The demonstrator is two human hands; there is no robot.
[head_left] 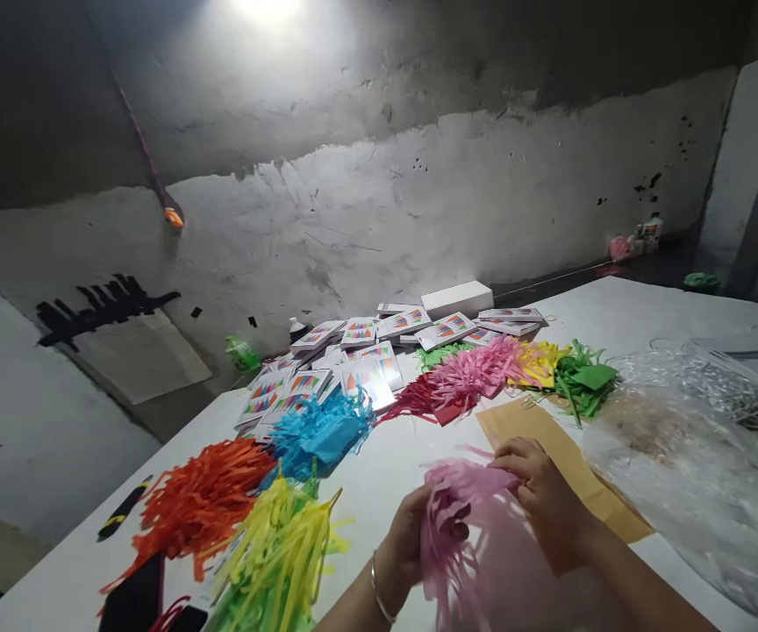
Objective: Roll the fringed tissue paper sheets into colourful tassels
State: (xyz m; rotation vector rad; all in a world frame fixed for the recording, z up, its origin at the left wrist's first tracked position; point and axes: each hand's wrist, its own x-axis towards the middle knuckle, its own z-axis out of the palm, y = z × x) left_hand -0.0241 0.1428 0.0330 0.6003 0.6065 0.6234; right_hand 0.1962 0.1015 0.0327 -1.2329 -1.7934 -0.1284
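A pink tissue-paper tassel (441, 509) with long cut strips is held between my two hands over the white table. My left hand (411, 535), with a bangle at the wrist, is closed around the strips at the left side. Higher and to the right, my right hand (533, 478) pinches the tassel's upper end. Loose strips hang down below the left hand. Under my right forearm lies a brown paper envelope (511, 421). Yellow and light green tassels (280, 553) lie left of my left hand.
Orange tassels (211, 491), blue tassels (323, 430), pink tassels (484, 364) and dark green tassels (582, 377) lie in heaps. Printed boxes (359, 333) are piled behind, beside a plain white box (458, 298). Clear plastic bags (688, 465) cover the right side. A cutter knife (124, 509) lies at left.
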